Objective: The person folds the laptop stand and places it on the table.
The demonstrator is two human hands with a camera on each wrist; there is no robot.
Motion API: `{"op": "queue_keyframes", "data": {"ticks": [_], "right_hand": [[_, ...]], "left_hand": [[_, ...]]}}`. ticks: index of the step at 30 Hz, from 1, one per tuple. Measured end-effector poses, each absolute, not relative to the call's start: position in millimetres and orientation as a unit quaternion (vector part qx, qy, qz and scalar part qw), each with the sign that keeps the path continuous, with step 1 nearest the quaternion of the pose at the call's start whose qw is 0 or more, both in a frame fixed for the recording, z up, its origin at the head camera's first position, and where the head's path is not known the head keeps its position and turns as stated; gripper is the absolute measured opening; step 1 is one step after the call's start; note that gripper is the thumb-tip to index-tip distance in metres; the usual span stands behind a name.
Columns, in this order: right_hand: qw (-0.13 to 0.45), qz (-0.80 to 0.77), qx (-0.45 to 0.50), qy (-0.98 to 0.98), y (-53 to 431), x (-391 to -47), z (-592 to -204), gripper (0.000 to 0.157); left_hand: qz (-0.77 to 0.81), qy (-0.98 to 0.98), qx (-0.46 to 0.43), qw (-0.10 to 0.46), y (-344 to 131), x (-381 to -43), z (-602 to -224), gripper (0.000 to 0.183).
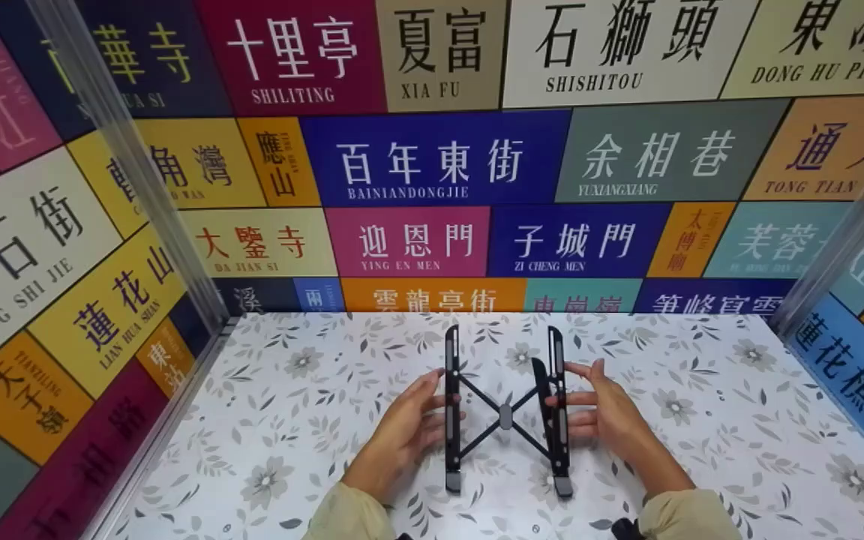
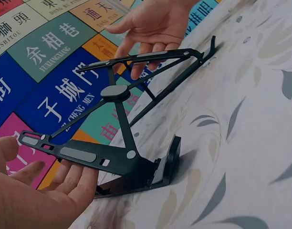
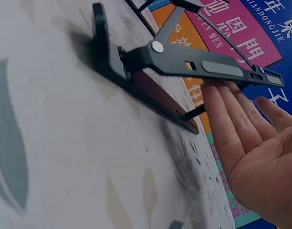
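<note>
A black folding laptop stand stands unfolded on the table, its two side rails joined by crossed bars at a grey hub. On its left side, my left hand reaches in with extended fingers touching the rail. In the left wrist view, the left hand's fingers lie under the sloping rail, thumb apart near its raised end. My right hand is at the opposite rail, some fingers passing behind it. From the right wrist, the right hand shows nearly straight fingers against the rail's underside, beside the stand's grey pad.
The table has a white cover printed with grey leaves and flowers. Behind it rises a wall of coloured panels with Chinese lettering, with side walls at left and right. Clear corner strips stand at the back corners.
</note>
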State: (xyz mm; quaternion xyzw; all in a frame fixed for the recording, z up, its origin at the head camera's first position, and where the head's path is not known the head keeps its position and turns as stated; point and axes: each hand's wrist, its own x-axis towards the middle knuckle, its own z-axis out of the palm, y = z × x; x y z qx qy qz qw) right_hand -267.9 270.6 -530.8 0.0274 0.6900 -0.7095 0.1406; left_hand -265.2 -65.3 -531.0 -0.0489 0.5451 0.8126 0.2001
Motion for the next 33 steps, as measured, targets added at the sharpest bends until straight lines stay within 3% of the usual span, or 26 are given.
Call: {"op": "queue_keyframes", "data": {"ticks": [10, 20, 33], "right_hand": [[0.099, -0.687, 0.045, 0.718, 260, -268, -536, 0.071], [0.109, -0.699, 0.002, 0.706, 262, -271, -547, 0.050], [0.109, -0.717, -0.011, 0.689, 261, -268, -547, 0.056]], "left_hand": [[0.781, 0.599, -0.043, 0.169, -56, -270, -534, 0.048], [0.782, 0.607, -0.020, 0.141, -55, -271, -542, 0.036], [0.744, 0.659, -0.004, 0.114, -53, -271, -541, 0.029]]}}
